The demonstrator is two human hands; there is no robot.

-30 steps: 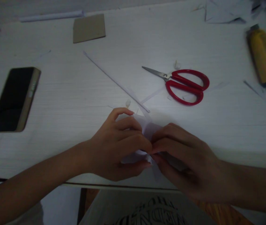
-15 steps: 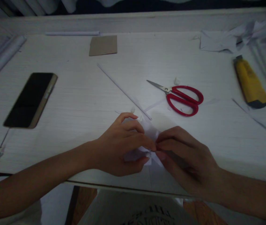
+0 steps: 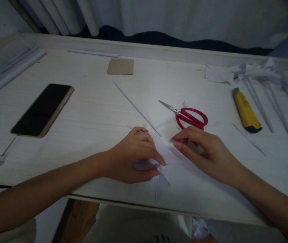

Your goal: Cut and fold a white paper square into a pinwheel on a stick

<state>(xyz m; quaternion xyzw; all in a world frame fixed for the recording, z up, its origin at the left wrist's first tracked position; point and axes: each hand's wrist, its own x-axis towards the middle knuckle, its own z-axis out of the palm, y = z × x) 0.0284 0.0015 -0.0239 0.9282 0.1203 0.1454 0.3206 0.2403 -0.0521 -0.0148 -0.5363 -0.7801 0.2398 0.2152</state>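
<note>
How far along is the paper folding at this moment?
Done: cutting appears finished, since the red scissors lie idle among paper strips. In hand: the left hand pinches the folded white paper in a tight grip; the right hand rests flat beside it. Left: the loose flaps aren't shaped yet.

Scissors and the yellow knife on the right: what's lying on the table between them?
In the head view, only bare table lies between the scissors and the yellow knife, apart from one faint paper sliver.
</note>
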